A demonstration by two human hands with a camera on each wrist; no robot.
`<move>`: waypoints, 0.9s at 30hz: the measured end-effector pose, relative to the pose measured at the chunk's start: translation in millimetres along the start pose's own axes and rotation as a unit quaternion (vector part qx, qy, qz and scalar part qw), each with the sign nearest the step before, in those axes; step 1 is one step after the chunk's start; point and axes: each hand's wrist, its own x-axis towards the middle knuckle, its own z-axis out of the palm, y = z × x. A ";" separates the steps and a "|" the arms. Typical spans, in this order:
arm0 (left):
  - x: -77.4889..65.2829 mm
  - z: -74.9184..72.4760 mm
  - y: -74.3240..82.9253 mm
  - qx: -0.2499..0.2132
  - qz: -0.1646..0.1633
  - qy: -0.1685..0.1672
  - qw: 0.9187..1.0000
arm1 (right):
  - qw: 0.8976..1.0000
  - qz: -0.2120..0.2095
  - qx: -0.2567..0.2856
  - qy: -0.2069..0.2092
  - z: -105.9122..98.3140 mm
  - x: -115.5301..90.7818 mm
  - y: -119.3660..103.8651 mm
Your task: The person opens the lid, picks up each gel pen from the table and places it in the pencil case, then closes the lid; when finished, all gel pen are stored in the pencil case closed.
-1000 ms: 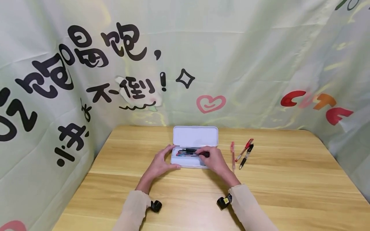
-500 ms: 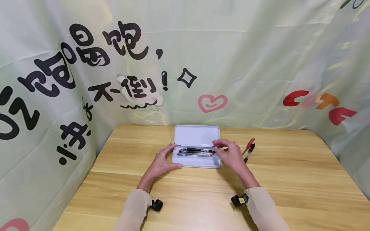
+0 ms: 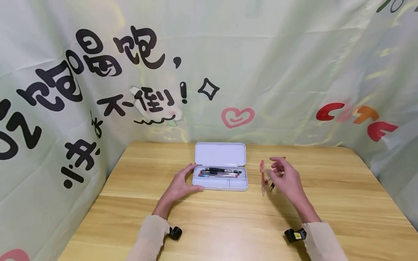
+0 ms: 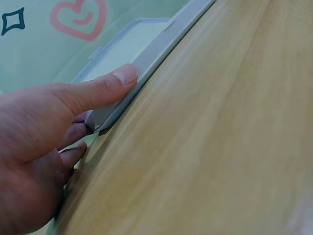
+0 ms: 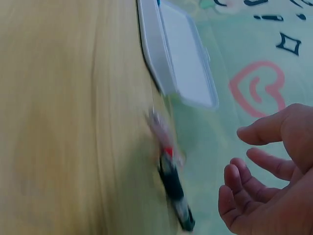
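Observation:
A white pencil case [image 3: 220, 154] lies with its lid raised. Several pens [image 3: 222, 172], black and red among them, lie in its rear compartment. My left hand [image 3: 178, 185] holds the left end of the case, thumb along the front wall and fingers round the far side, as the left wrist view confirms. My right hand [image 3: 289, 180] hovers right of the case with fingers loosely bent and nothing in them. Below and beside it lie a pink pen [image 3: 262, 177] and a black-grip pen [image 5: 172, 183]; the hand hides most of a red pen.
The wooden table [image 3: 209, 224] reaches back to a printed cloth curtain [image 3: 284, 72] close behind the case's lid. A narrow front compartment [image 3: 210, 183] runs along the case.
My right hand has let go of a black pen inside the case, then moved right to above the loose pens. The left hand stays on the case.

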 end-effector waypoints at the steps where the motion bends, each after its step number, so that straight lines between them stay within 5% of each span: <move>1: -0.2 0.4 0.0 0.000 -0.002 0.000 1.000 | 1.000 0.004 -0.004 0.003 -3.9 -0.8 3.5; 10: -1.6 0.5 1.8 -0.003 0.003 0.001 1.000 | 0.997 0.063 -0.041 -0.012 -24.1 0.1 30.7; 18: -1.8 0.8 0.2 0.006 0.006 0.009 1.000 | 0.989 0.076 -0.090 -0.091 -13.7 2.5 39.0; 27: -1.6 -0.1 3.4 0.005 0.003 0.004 1.000 | 0.979 0.101 -0.144 -0.099 -6.0 -0.2 31.1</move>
